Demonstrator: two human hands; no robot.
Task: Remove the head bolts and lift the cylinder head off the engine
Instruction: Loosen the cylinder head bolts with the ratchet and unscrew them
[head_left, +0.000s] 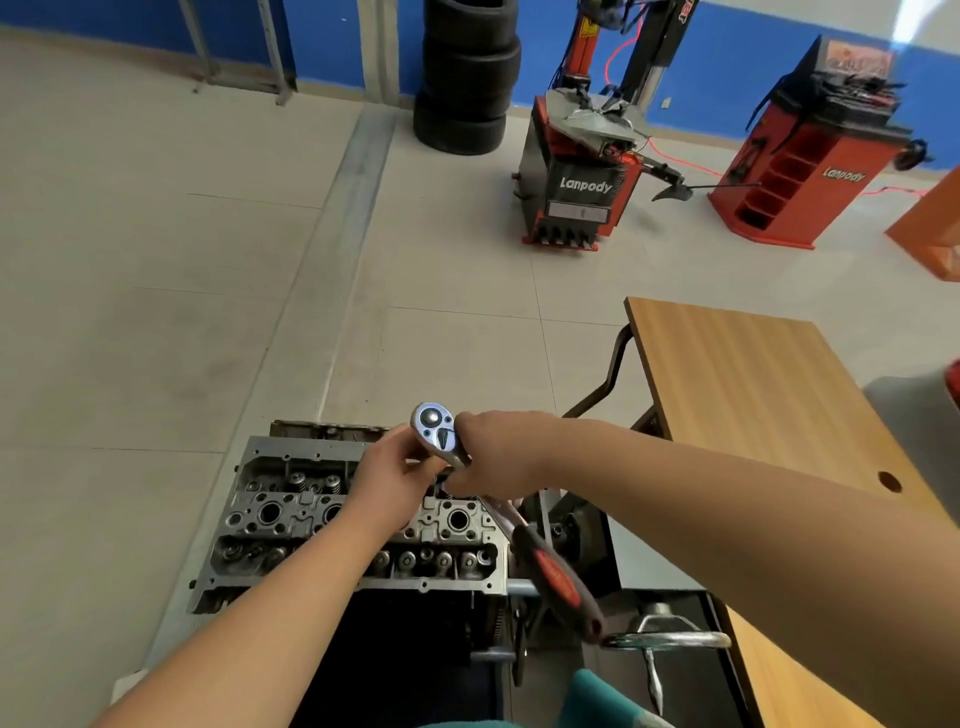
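You are standing in a car repair workshop. At the top middle of the frame a stack of tyres (466, 78) rests against the blue wall (727, 67). To its right stand a red and black tyre changer (584, 176) and a red wheel balancer (808, 171), both marked Lanpody. The floor is pale tile (156, 260). At the bottom, a bare cylinder head (291, 514) sits on its engine, beside a wooden tabletop (753, 395).
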